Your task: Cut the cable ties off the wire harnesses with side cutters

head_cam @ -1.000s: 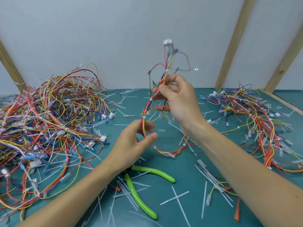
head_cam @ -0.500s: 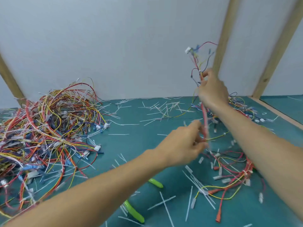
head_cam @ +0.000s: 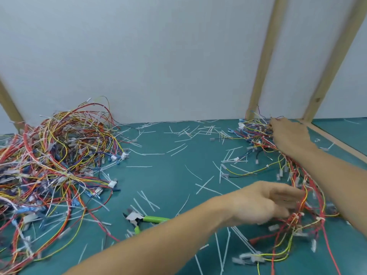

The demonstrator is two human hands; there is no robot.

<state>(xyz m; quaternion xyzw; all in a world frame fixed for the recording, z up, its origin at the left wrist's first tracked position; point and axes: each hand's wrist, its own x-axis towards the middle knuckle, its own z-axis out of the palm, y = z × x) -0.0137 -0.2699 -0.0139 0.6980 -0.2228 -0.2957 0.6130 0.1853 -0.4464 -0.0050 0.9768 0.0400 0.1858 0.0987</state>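
Harness (head_cam: pixel 294 197) lowered, hands (head_cam: pixel 266 203) outstretched

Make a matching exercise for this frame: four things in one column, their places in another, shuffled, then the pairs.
Things:
1. side cutters
2. big wire pile
3. right hand
4. left hand

Places:
A. far right, on the smaller wire pile by the wall
B. left side of the mat
C. lying on the mat beside the left forearm
D. near right, at the red wires

Pairs: 1-C, 2-B, 3-A, 4-D
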